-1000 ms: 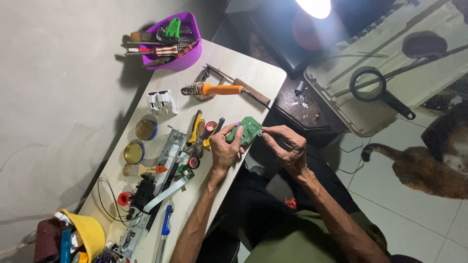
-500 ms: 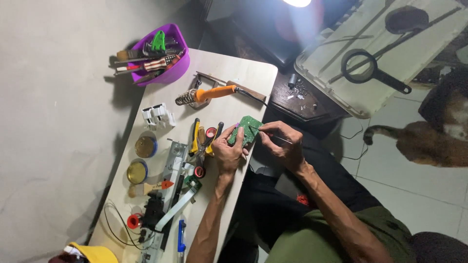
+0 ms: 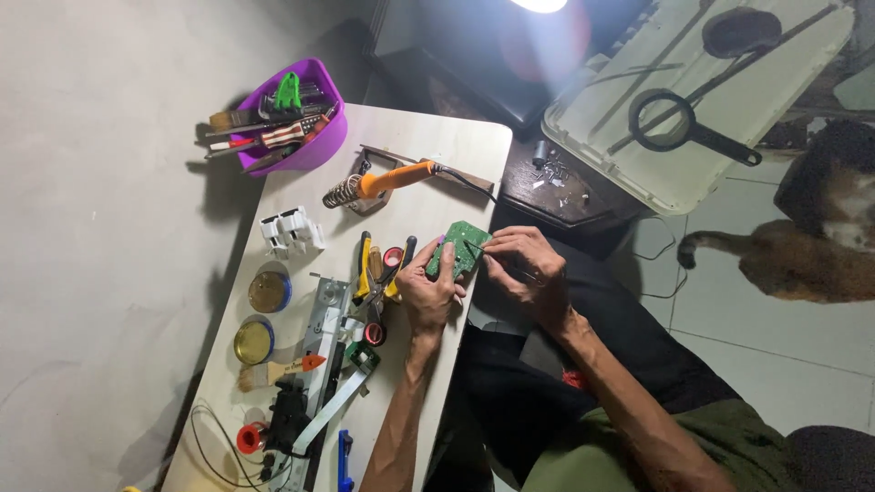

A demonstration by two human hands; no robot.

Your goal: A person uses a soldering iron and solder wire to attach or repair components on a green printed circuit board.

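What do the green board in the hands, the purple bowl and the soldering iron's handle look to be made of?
Board: rigid circuit-board laminate with a green matte coating, held at the table's edge by the left hand and right hand. Bowl: likely moulded plastic, uniform purple, slight sheen. Iron handle: orange plastic or rubber, smooth; its coiled stand looks like metal wire.

Both forearms rise from the bottom of the view and meet at the worktop's right edge. The left hand (image 3: pixel 428 290) lies over that edge, fingers curled and thumb up in a closed grip. The right hand (image 3: pixel 521 266) hangs just off the edge, fingertips pinched together and pointing toward the left hand, wrist bent.
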